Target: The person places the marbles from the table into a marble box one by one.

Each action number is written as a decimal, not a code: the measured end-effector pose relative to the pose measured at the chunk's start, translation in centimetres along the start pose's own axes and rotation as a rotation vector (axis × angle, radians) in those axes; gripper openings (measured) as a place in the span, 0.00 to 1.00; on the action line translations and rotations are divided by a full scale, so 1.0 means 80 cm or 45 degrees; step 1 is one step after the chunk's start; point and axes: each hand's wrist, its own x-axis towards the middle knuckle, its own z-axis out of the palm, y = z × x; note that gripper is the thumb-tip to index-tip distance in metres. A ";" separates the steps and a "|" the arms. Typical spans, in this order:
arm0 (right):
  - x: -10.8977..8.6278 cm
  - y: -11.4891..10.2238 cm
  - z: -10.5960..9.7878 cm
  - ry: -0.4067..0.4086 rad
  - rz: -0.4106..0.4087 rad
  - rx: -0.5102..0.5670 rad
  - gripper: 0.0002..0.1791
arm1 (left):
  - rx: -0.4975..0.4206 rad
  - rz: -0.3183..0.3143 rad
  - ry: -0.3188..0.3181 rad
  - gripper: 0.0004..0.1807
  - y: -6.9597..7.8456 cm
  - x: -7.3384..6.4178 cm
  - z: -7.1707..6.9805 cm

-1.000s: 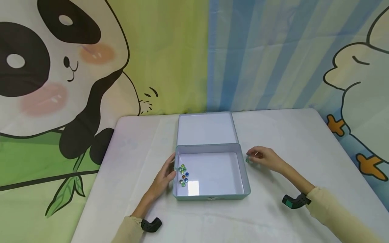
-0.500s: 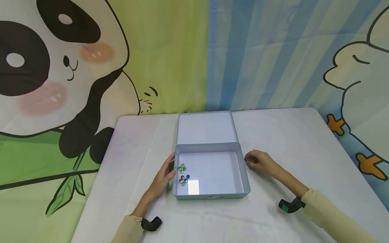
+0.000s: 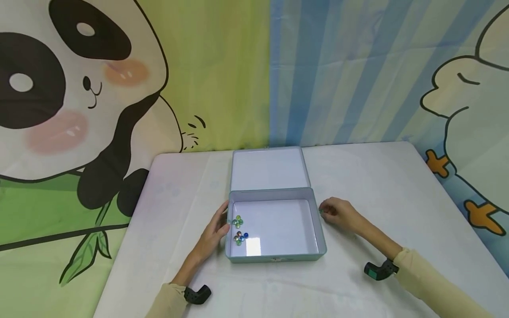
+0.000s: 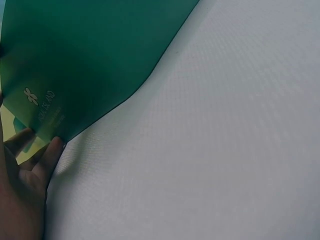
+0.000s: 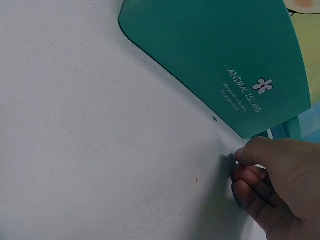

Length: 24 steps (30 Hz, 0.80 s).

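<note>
A hinged tin box (image 3: pixel 276 259) lies open on the table, green outside and white inside. Several small glass marbles (image 3: pixel 240 238), green, blue and amber, sit in two clusters at its left side. My left hand (image 3: pixel 212 232) rests against the box's left wall, fingers extended; in the left wrist view its fingertips (image 4: pixel 54 145) touch the green side. Just outside the right wall, my right hand (image 3: pixel 339 215) pinches a green marble (image 3: pixel 321 212), a bit of which shows at the fingertips. In the right wrist view thumb and curled fingers hide it near the box corner.
The box's lid (image 3: pixel 270 168) lies back behind it, white inside up. A white cloth covers the table (image 3: pixel 358 282). Behind stand printed curtains (image 3: pixel 222 75) with a panda and a white cartoon figure.
My right hand has moved slightly left, close to the box wall, with its fingers drawn in round the green marble. Inside the box, the lower marbles have shifted a little. My left hand has stayed.
</note>
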 end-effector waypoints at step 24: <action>0.015 -0.068 -0.064 -0.083 0.395 0.602 0.16 | 0.001 0.029 0.030 0.37 -0.047 0.004 0.004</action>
